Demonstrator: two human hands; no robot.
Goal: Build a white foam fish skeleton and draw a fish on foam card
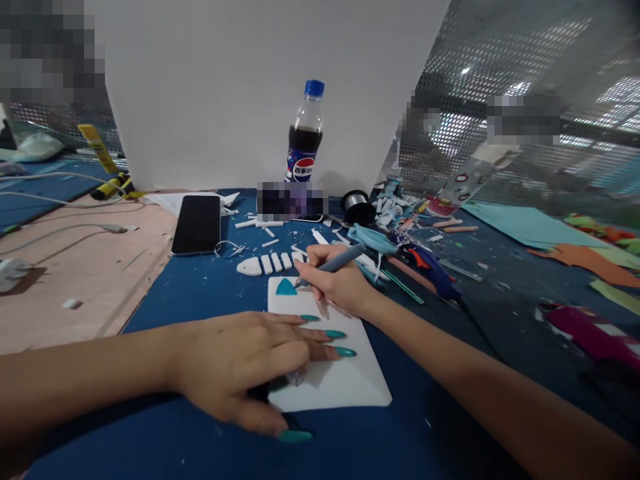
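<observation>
A white sheet (345, 380) lies on the blue mat, with a small teal triangle (287, 287) near its top left corner. My right hand (337, 277) is closed around a grey pen (340, 259), whose tip is beside the triangle's right side. Across the left part of the sheet rests my left hand (255, 353), palm down, fingers stretched out and thumb spread. Something small under its palm is mostly hidden. Just beyond the sheet's top edge are a white rounded piece (249, 267) and several white strips (277, 262) in a row.
A cola bottle (304, 143) stands against a white board (210, 87). On the left lies a phone (197, 223). Scraps, a wire spool (358, 207) and a blue glue gun (435, 270) fill the right, with a magenta tool (590, 333) and coloured sheets (535, 223) farther out.
</observation>
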